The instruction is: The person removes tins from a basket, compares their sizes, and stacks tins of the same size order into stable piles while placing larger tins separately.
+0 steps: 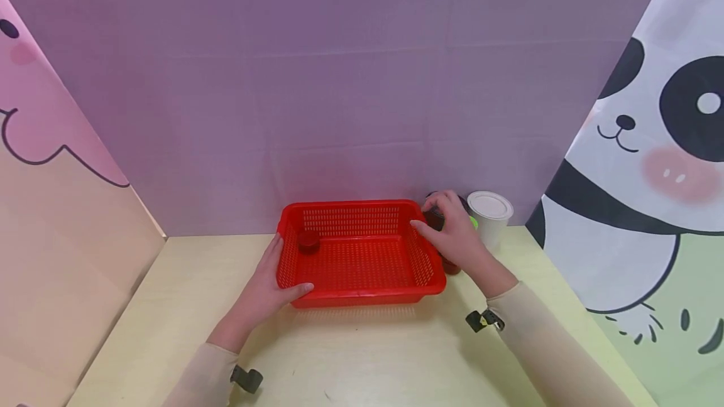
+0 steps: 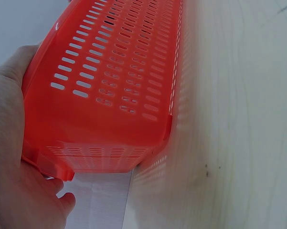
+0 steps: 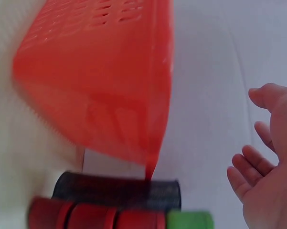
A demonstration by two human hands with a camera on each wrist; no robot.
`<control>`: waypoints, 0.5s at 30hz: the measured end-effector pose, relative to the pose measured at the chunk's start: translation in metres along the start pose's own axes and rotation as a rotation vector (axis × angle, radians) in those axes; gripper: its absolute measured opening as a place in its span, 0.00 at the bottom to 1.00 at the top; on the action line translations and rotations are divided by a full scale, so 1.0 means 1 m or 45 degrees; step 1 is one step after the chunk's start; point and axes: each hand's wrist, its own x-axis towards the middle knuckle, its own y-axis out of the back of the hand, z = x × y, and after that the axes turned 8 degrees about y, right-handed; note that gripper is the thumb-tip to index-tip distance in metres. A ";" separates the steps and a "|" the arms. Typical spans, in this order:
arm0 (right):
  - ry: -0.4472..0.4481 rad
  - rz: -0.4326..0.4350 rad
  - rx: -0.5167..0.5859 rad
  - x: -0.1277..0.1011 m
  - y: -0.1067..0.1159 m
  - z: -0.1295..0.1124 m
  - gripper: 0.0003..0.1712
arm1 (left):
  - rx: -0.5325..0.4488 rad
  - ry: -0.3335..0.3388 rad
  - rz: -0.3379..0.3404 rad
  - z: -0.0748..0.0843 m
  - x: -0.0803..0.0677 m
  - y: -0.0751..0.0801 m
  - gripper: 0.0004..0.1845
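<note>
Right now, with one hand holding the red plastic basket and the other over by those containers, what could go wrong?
The left hand grips only one end of the red slotted plastic basket, so it could tip or slide, and the small dark red round piece inside may roll. The right hand, open above the dark mesh cylinder, is close to the white lidded can and might knock it over.

We can find no words, numbers or signs to read anywhere; the red basket [image 1: 356,250] has only holes in it; the white can [image 1: 489,215] on the far right shows no label we can read; the curtains on the left and right have only drawn animal faces, no letters.
</note>
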 end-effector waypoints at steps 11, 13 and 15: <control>-0.009 -0.300 0.015 0.036 -0.031 -0.028 0.18 | 0.000 -0.001 -0.008 0.001 0.001 -0.002 0.73; -0.003 -0.341 0.048 0.043 -0.038 -0.032 0.18 | -0.004 -0.003 -0.007 0.001 0.001 -0.002 0.73; 0.004 -0.383 0.063 0.049 -0.046 -0.033 0.20 | -0.006 -0.003 -0.009 0.001 0.001 -0.002 0.73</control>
